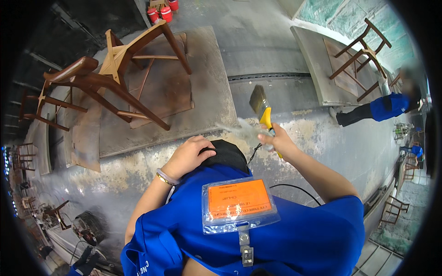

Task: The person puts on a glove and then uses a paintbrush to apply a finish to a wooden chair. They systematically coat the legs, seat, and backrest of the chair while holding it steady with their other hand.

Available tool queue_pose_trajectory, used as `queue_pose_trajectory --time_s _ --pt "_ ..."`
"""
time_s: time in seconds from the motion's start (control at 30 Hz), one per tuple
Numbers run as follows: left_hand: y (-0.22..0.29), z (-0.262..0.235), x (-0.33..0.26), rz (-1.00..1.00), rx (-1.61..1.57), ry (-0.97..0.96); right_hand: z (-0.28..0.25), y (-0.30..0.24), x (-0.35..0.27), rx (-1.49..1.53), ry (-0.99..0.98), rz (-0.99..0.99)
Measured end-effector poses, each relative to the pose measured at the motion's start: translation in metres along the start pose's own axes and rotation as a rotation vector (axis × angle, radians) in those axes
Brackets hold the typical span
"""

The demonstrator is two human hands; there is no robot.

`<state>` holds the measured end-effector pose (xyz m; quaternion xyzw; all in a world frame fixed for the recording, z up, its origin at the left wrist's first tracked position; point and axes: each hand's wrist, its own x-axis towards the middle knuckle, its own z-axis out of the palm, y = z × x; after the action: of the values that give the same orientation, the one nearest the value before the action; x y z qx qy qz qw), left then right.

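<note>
My right hand (280,141) is closed round the yellow handle of a flat paintbrush (265,117). The brush's wide bristles point up and away from me. A pale, wispy tuft (244,131), blurred, hangs beside the same hand; whether the fingers hold it as well I cannot make out. On the black cloth (226,153) at my waist lies my left hand (189,155), with a band and a bracelet at the wrist and its fingers loosely bent and apart. Ahead on the left, a brown wooden chair frame (110,78) with lighter unpainted parts lies tipped over, away from both hands.
The chair frame lies on a board-covered platform (209,92). At the right, a person in blue (389,106) stands by another chair frame (363,57) on a second platform (306,69). Red buckets (165,14) stand at the back. A floor slot (271,77) runs between the platforms.
</note>
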<state>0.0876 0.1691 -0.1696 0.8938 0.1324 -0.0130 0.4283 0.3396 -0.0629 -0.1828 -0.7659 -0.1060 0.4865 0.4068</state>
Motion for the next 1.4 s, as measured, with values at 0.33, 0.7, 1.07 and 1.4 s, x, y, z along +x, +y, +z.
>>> queue_pose_trajectory --time_s 0.33,0.7,1.07,1.4 --pt "0.002 -0.023 -0.012 -0.128 -0.843 0.194 0.059 -0.087 0.025 0.228 -0.159 -0.7" --pt "0.017 -0.04 -0.065 0.043 -1.38 0.996 0.162 -0.134 -0.02 0.21 -0.45 -0.924" --pt "0.008 -0.041 -0.176 0.171 -1.401 1.338 0.234 -0.148 -0.033 0.334 -0.626 -0.926" --pt "-0.023 -0.009 -0.26 -0.087 -1.644 1.345 0.322 -0.108 -0.079 0.001 -0.98 -0.979"
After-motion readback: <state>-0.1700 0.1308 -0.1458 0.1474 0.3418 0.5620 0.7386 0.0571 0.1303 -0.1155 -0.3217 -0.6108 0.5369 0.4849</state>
